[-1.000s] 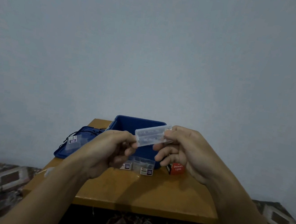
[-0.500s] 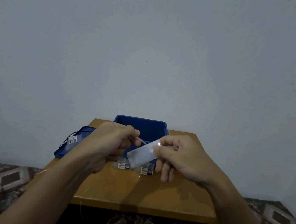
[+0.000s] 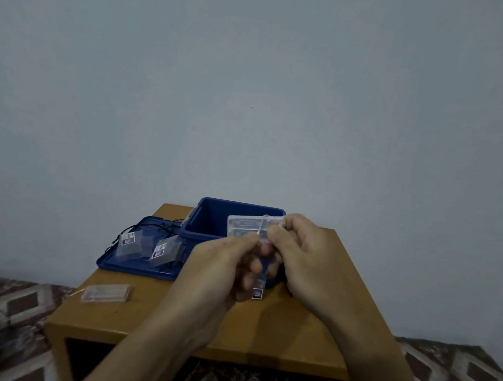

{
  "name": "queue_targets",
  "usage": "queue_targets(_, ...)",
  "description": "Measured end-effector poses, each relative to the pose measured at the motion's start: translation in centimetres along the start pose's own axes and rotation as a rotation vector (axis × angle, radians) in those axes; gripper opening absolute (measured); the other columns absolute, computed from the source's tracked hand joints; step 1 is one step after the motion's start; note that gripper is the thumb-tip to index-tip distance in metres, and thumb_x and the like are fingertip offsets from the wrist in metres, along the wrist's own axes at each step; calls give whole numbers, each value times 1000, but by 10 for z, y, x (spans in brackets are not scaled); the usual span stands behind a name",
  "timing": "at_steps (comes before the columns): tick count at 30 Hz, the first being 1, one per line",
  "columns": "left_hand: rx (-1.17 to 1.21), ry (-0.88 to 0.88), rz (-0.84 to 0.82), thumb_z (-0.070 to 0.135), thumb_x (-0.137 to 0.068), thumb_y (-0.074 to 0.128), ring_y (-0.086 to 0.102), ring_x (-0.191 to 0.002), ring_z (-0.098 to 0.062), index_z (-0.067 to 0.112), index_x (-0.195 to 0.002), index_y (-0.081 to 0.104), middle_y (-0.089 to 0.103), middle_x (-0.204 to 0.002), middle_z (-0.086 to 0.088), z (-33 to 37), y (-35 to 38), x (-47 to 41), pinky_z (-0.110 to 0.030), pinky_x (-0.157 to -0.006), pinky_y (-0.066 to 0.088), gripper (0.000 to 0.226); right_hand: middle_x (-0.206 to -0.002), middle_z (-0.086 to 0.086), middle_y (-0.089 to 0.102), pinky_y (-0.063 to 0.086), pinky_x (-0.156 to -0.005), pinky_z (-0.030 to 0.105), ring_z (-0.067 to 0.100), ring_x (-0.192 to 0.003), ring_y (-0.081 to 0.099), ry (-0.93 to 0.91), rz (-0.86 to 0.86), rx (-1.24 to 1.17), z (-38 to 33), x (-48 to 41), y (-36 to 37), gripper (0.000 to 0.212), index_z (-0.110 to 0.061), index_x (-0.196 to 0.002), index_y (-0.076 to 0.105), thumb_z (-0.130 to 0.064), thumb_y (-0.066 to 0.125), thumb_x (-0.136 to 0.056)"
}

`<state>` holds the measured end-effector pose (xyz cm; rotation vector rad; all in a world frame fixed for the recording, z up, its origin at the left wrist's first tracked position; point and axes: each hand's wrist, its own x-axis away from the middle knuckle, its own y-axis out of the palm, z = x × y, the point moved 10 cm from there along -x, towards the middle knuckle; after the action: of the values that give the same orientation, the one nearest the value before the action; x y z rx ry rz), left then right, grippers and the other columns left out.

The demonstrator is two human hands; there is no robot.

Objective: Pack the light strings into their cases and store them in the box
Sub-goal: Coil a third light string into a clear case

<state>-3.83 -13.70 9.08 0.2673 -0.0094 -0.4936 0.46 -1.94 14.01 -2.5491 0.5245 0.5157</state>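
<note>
Light-string case (image 3: 245, 228) — clamped in curled fingers of right hand (image 3: 305, 257), just beyond fingertips of left hand (image 3: 221, 267), which pinch its thin wire (image 3: 261, 228). Could kink or snap if yanked — or slip, missing the blue box (image 3: 236, 202).

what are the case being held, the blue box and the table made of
Case: translucent whitish hard plastic, likely; moulded ribs show through. Blue box: opaque moulded plastic, smooth with dull sheen. Table: wood or wood-look laminate, smooth tan top; the look leaves that open.

Lid (image 3: 120, 265) (under cases (image 3: 129, 244)) — left of box (image 3: 207, 226)
</note>
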Motion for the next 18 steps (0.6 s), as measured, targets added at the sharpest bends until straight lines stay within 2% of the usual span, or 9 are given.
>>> queue_targets(3, 79, -101, 8, 25, -97, 61, 37, -47, -11, 3, -93, 68, 50, -60, -3, -11, 0, -6, -25, -45, 29, 23, -64, -3, 60, 44, -57, 18, 3, -55, 53, 21, -6, 6, 8, 0, 9, 27, -11, -89, 59, -29, 48, -105)
queue_targets(5, 111, -133, -34, 25, -96, 61, 36, -47, -11, 5, -93, 66, 48, -62, -3, -14, 4, -8, -25, -45, 29, 21, -69, -1, 61, 44, -57, 25, 7, -56, 53, 56, -15, -66, 17, -2, 15, 24, -14, -90, 57, -30, 48, -105)
queue_targets(8, 46, -62, -53, 22, -93, 64, 38, -47, -11, 6, -88, 62, 50, -62, -3, -9, 3, -12, -26, -47, 29, 17, -66, 6, 60, 39, -46, 25, 12, -48, 48, 144, -46, -239, 27, -3, 22, 17, -9, -98, 55, -23, 48, -105)
queue_targets(10, -12, -8, -51, 21, -92, 65, 40, -50, -12, 8, -85, 61, 53, -64, -5, -5, 0, -14, -28, -51, 29, 16, -60, 2, 60, 37, -43, 23, 11, -45, 47, 176, -81, -277, 29, -3, 25, 15, -10, -97, 55, -20, 46, -105)
queue_targets(12, -49, 14, -84, 22, -94, 64, 40, -52, -12, 8, -84, 66, 55, -67, -6, -3, -1, -14, -29, -53, 28, 16, -59, 1, 60, 37, -44, 24, 14, -46, 47, 190, -100, -300, 32, -5, 25, 18, -11, -94, 56, -20, 46, -106)
queue_targets(16, -62, 26, -112, 20, -95, 64, 41, -52, -10, 7, -81, 70, 57, -71, -7, -4, -6, -15, -24, -50, 32, 19, -72, 15, 65, 42, -50, 30, 17, -56, 54, 176, -128, -242, 37, -8, 23, 19, -14, -92, 59, -24, 48, -105)
queue_targets(18, -73, 40, -106, 18, -96, 62, 41, -52, -10, 3, -84, 70, 55, -72, -9, -5, -8, -15, -23, -49, 33, 21, -72, 12, 65, 43, -51, 30, 16, -57, 54, 165, -143, -235, 35, -8, 21, 18, -12, -95, 61, -22, 49, -105)
